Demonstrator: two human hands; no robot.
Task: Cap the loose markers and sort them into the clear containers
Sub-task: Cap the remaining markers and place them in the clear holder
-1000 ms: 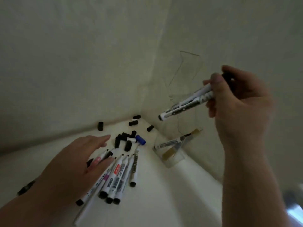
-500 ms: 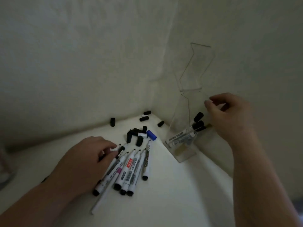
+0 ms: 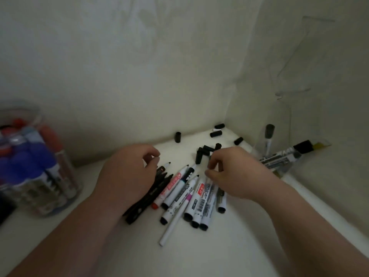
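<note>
A dim home or office supply corner is suggested: plain cream walls are met by a white shelf, and a clear plastic jar of markers is seen at nine o'clock.

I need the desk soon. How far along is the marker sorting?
Early. Done: a few capped markers sit in the clear container. In hand: both hands, left and right, reach into the uncapped pile. Left: that pile and scattered caps.
</note>
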